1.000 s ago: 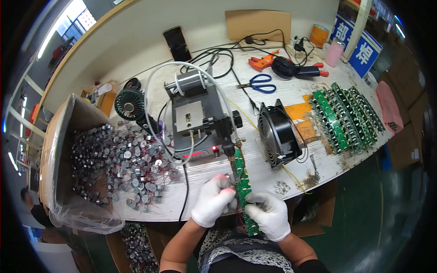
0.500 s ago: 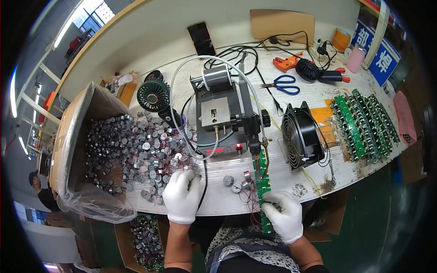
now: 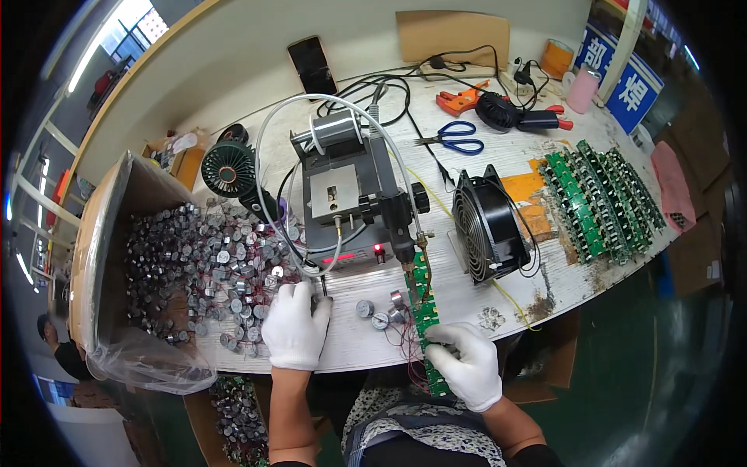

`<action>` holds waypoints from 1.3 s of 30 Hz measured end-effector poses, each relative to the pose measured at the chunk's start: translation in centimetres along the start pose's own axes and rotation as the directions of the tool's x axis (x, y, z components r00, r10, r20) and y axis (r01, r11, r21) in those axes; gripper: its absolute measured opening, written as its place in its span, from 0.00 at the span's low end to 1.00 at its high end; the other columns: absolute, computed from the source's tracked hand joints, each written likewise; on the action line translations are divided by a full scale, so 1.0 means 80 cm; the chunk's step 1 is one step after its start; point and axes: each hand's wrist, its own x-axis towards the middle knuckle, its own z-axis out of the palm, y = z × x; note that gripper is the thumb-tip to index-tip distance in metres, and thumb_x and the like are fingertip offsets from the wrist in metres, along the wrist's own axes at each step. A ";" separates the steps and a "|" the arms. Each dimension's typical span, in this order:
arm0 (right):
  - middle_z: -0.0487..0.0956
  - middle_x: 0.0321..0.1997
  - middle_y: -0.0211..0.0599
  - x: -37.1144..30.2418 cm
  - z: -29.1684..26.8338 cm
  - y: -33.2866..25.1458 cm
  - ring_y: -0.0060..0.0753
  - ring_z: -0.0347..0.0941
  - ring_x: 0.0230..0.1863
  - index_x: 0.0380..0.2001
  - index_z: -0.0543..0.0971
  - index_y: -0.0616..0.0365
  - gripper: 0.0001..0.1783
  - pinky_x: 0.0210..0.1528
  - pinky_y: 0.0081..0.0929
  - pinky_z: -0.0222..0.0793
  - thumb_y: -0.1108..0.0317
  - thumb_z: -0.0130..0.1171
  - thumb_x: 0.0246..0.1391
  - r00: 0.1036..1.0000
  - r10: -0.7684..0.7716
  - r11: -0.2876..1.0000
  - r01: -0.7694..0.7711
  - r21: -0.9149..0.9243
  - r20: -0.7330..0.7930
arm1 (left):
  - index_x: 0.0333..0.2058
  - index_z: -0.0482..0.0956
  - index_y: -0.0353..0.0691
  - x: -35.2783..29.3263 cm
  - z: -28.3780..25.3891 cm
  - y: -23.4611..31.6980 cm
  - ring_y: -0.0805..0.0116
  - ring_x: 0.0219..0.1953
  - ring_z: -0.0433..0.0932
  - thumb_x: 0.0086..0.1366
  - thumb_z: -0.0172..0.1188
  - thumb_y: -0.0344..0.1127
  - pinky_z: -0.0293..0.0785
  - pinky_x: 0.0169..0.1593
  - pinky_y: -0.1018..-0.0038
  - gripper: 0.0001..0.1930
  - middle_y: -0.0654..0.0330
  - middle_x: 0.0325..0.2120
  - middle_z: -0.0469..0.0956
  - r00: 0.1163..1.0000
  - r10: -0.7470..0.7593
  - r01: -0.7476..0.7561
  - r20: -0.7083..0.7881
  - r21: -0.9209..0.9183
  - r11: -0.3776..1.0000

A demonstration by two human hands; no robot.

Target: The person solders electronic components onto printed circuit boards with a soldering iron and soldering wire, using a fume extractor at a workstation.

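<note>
Whitewashed worktop (image 3: 358, 354), cluttered, with workshop floor beyond. Item one: long green circuit board (image 3: 424, 311), its long axis running from the person's lap up toward the soldering machine (image 3: 346, 198); near end clasped in the white-gloved right hand (image 3: 465, 364), far end under the machine's nozzle. Item two: left hand (image 3: 294, 325), gloved, fingers curled down flat on the worktop, holding nothing visible, at the edge of a heap of small metal cylinders (image 3: 202, 265) spilling from a cardboard box (image 3: 101, 233). Three loose cylinders (image 3: 379, 313) lay between the hands, nearer the board. Also present: black fan (image 3: 482, 226), blue scissors (image 3: 455, 138), stacked boards (image 3: 603, 198).
</note>
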 end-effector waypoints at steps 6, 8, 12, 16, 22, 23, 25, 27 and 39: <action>0.79 0.33 0.39 0.001 -0.002 0.000 0.31 0.76 0.31 0.37 0.82 0.61 0.12 0.33 0.24 0.72 0.74 0.64 0.46 1.000 -0.014 1.000 0.014 -0.015 0.005 | 0.45 0.73 0.39 -0.014 -0.003 0.001 0.56 0.33 0.78 0.53 0.65 0.35 0.75 0.35 0.62 0.21 0.54 0.32 0.76 1.000 -0.015 0.017 0.015 -0.188 0.982; 0.79 0.33 0.40 0.002 -0.003 -0.003 0.34 0.76 0.31 0.36 0.82 0.61 0.11 0.35 0.26 0.72 0.75 0.64 0.46 0.998 -0.066 0.996 0.067 -0.063 0.015 | 0.51 0.70 0.35 -0.021 -0.012 0.009 0.62 0.28 0.78 0.52 0.64 0.30 0.76 0.34 0.68 0.25 0.55 0.31 0.77 0.994 -0.103 0.105 0.025 -0.407 0.907; 0.79 0.33 0.40 0.004 -0.002 0.002 0.37 0.76 0.32 0.35 0.83 0.60 0.10 0.36 0.28 0.72 0.74 0.64 0.45 0.983 -0.184 0.977 0.185 -0.106 0.024 | 0.59 0.63 0.30 -0.052 0.001 0.015 0.80 0.23 0.71 0.49 0.63 0.20 0.71 0.30 0.83 0.36 0.59 0.28 0.77 0.965 -0.097 -0.082 -0.242 -0.636 0.767; 0.78 0.33 0.40 0.004 -0.003 -0.002 0.39 0.76 0.34 0.34 0.83 0.59 0.10 0.38 0.30 0.72 0.73 0.65 0.44 0.986 -0.161 0.977 0.164 -0.135 0.036 | 0.62 0.60 0.32 -0.069 0.005 0.035 0.81 0.23 0.71 0.47 0.64 0.18 0.69 0.28 0.84 0.41 0.58 0.29 0.77 0.994 0.008 -0.087 -0.112 -0.732 0.676; 0.78 0.33 0.41 0.003 -0.004 0.000 0.40 0.76 0.35 0.35 0.83 0.58 0.10 0.39 0.31 0.72 0.70 0.65 0.46 0.980 -0.182 0.972 0.192 -0.134 0.079 | 0.67 0.49 0.40 -0.090 0.015 0.046 0.70 0.19 0.75 0.48 0.70 0.26 0.72 0.23 0.76 0.50 0.61 0.23 0.78 0.928 0.247 -0.372 -0.278 -0.664 0.649; 0.77 0.34 0.41 0.003 -0.005 0.000 0.41 0.76 0.35 0.35 0.83 0.58 0.10 0.39 0.31 0.72 0.69 0.65 0.47 0.977 -0.194 0.969 0.204 -0.137 0.088 | 0.67 0.49 0.40 -0.091 0.016 0.049 0.70 0.19 0.75 0.48 0.70 0.26 0.72 0.23 0.76 0.50 0.61 0.23 0.78 0.929 0.247 -0.371 -0.277 -0.666 0.647; 0.77 0.34 0.41 0.003 -0.005 0.002 0.41 0.76 0.35 0.35 0.83 0.58 0.10 0.39 0.31 0.72 0.68 0.65 0.47 0.975 -0.199 0.970 0.211 -0.118 0.100 | 0.67 0.50 0.39 -0.094 0.015 0.054 0.68 0.19 0.74 0.50 0.70 0.27 0.72 0.22 0.75 0.49 0.61 0.23 0.78 0.894 0.315 -0.447 -0.318 -0.655 0.609; 0.77 0.34 0.42 0.004 -0.006 0.002 0.41 0.76 0.35 0.36 0.83 0.58 0.10 0.39 0.31 0.72 0.67 0.65 0.48 0.972 -0.206 0.971 0.217 -0.098 0.111 | 0.67 0.48 0.41 -0.092 0.009 0.060 0.65 0.18 0.75 0.50 0.69 0.28 0.72 0.22 0.72 0.49 0.61 0.23 0.78 0.865 0.403 -0.497 -0.299 -0.627 0.600; 0.78 0.34 0.40 0.003 -0.002 0.002 0.36 0.76 0.35 0.34 0.83 0.62 0.10 0.41 0.27 0.71 0.71 0.65 0.46 0.972 -0.213 0.972 0.221 -0.077 0.104 | 0.59 0.64 0.40 -0.093 0.026 0.064 0.62 0.30 0.78 0.48 0.65 0.24 0.75 0.27 0.70 0.37 0.60 0.34 0.78 0.706 0.569 -0.708 -0.422 -0.428 0.562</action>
